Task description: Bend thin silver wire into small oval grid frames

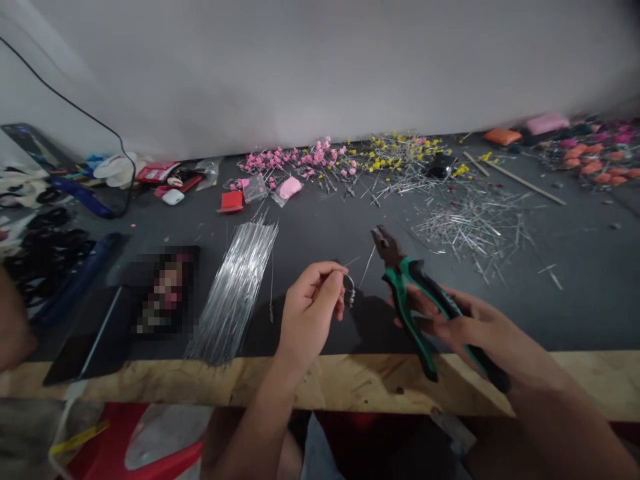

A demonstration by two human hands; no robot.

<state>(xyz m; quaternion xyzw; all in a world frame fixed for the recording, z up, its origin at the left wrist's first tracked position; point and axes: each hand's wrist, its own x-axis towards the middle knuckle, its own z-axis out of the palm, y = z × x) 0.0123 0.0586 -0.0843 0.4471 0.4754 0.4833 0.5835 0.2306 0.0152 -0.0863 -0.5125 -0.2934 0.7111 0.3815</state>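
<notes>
My left hand (315, 307) is closed, pinching a thin silver wire (351, 293) that is bent into a curve with small twists along it. In my right hand (460, 327) are pliers (400, 267) with green and black handles, their dark jaws pointing up and away from me. The jaws are apart from the wire in my left hand. A loose straight wire (367, 267) lies between my hands, close to the jaws. To the left of my left hand lies a thick bundle of straight silver wires (235, 293), with a single twisted wire (272, 283) beside it.
Behind my hands are pink beaded wires (270, 160), yellow ones (390, 157) and a heap of cut wires (465, 227). Orange pieces (595, 163) lie far right. A phone (83, 337) and a blurred-out object (167, 290) lie left. Another person's arm (13, 320) shows at the left edge.
</notes>
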